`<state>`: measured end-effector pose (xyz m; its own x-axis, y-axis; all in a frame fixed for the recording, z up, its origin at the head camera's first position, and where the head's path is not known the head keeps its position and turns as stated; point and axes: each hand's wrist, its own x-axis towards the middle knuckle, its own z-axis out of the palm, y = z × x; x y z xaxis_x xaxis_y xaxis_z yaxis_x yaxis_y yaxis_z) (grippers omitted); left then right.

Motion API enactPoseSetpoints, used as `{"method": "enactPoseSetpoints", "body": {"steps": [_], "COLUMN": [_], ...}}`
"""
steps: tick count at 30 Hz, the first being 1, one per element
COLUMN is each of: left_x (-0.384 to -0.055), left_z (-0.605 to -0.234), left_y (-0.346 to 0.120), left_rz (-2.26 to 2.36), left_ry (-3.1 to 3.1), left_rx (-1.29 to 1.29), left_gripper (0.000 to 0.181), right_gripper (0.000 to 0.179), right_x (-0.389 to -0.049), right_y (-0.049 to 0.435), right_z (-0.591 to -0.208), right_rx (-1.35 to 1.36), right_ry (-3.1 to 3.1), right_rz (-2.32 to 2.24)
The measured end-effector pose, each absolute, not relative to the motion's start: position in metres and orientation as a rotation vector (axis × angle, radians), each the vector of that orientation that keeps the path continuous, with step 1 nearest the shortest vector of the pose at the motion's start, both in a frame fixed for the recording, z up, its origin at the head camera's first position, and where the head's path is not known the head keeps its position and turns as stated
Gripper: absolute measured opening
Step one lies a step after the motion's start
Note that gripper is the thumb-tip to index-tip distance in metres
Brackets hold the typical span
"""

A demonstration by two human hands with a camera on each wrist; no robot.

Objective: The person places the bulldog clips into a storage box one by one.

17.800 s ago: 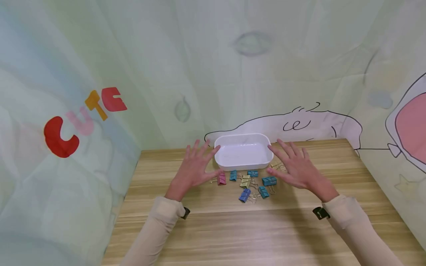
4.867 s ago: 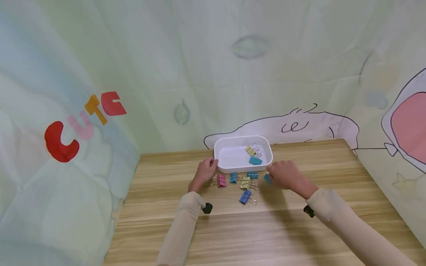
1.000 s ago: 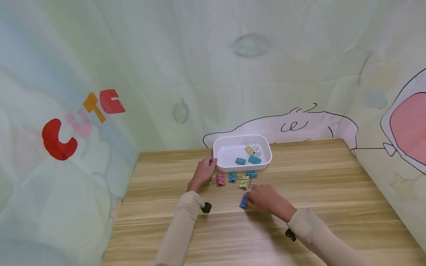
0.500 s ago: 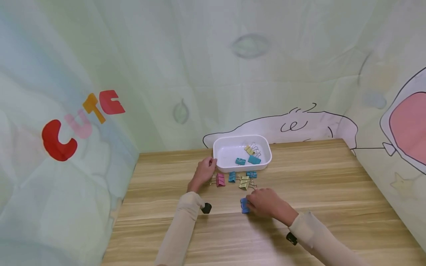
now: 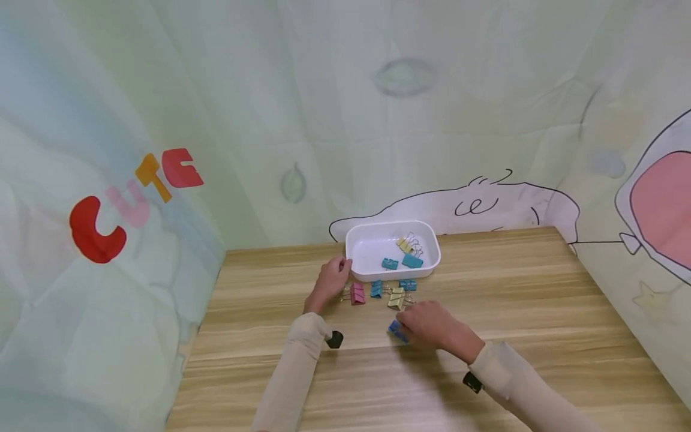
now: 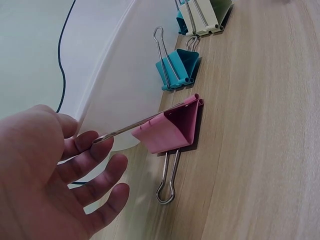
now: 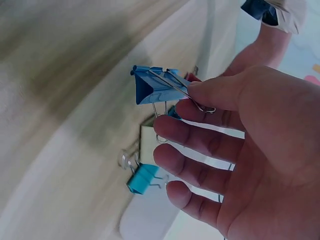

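- The counter (image 5: 540, 312) is pale wood with the grain running side to side; printed fabric sheets hang behind it and on both sides, with the red and orange letters "CUTE" (image 5: 129, 198) on the left sheet and a line-drawn cartoon figure (image 5: 486, 201) on the back one.
- Nearest the front edge, the right hand (image 5: 432, 327) is over the middle of the counter, its knuckles up, and holds a blue clip (image 5: 396, 329) at its fingertips.
- In the right wrist view the thumb and forefinger (image 7: 210, 95) pinch the wire handles of the blue clip (image 7: 152, 87), the other fingers loosely curled beneath; the clip appears clear of the wood.
- The blue clip's folded body sticks out past the fingertips, toward the left edge of the counter, with its wire loops running back into the hand.
- Further back lies a short row: a pink clip (image 5: 357, 293), a teal clip (image 5: 376, 288), a yellow clip (image 5: 396, 297) and another teal clip (image 5: 408, 284), all just in front of the white tray (image 5: 356, 240).
- The left hand (image 5: 330, 281) rests at the tray's left front corner, just beside the pink clip; in the left wrist view its fingers (image 6: 95, 170) are relaxed and slightly bent, holding nothing, with one wire handle of the pink clip (image 6: 170, 127) reaching toward them.
- The tray sits at the back edge of the counter, against the fabric, with a yellow clip (image 5: 405, 244) and two teal clips (image 5: 402, 261) inside it.
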<state>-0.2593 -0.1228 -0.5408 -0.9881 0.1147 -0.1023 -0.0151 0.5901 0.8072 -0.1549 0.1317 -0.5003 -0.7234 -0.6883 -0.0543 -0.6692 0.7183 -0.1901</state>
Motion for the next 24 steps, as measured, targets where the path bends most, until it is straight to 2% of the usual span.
{"method": "enactPoseSetpoints", "body": {"steps": [14, 24], "left_x": [-0.262, -0.261], "left_z": [-0.541, -0.542], "left_y": [-0.123, -0.125], "left_rz": [1.342, 1.337], "left_ry": [2.684, 2.678], "left_rx": [0.083, 0.109], "left_gripper": [0.032, 0.036], "right_gripper": [0.032, 0.030], "right_x": [-0.193, -0.228], "right_y": [0.131, 0.119], "right_z": [-0.465, -0.430], "right_rx": [-1.040, -1.002], "right_ry": [2.821, 2.809], "right_rz": [-0.326, -0.300]}}
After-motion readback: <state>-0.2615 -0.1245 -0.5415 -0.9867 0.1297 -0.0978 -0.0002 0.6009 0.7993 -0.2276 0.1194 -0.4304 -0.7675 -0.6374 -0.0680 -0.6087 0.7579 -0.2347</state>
